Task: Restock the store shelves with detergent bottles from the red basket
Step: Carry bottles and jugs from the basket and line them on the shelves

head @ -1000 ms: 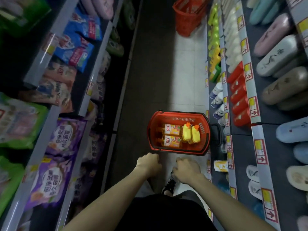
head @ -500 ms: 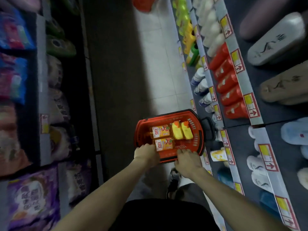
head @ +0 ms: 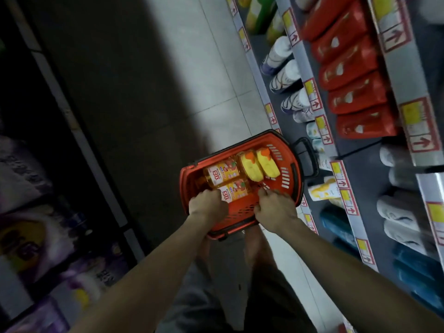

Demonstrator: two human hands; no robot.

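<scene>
A red basket (head: 292, 186) sits on the aisle floor beside the right-hand shelves. Inside lie two amber detergent bottles with white and red labels, one farther (head: 222, 174) and one nearer (head: 236, 192), plus two yellow bottles with orange caps (head: 260, 166). My left hand (head: 207, 205) reaches into the basket and curls over the near end of the nearer amber bottle. My right hand (head: 275, 207) hovers over the basket floor to the right of that bottle, fingers spread and bent, holding nothing that I can see.
Right-hand shelves (head: 341, 174) carry red refill pouches (head: 353, 80), white bottles (head: 284, 68) and price tags. A yellow and white bottle (head: 322, 191) stands on the low shelf by the basket. Dark shelves with purple bags (head: 28, 236) line the left. Tiled floor (head: 225, 68) stretches ahead.
I have leaned in closer to the basket. Both hands moved from its near rim into the basket, the left onto the nearer amber bottle, the right opening beside it.
</scene>
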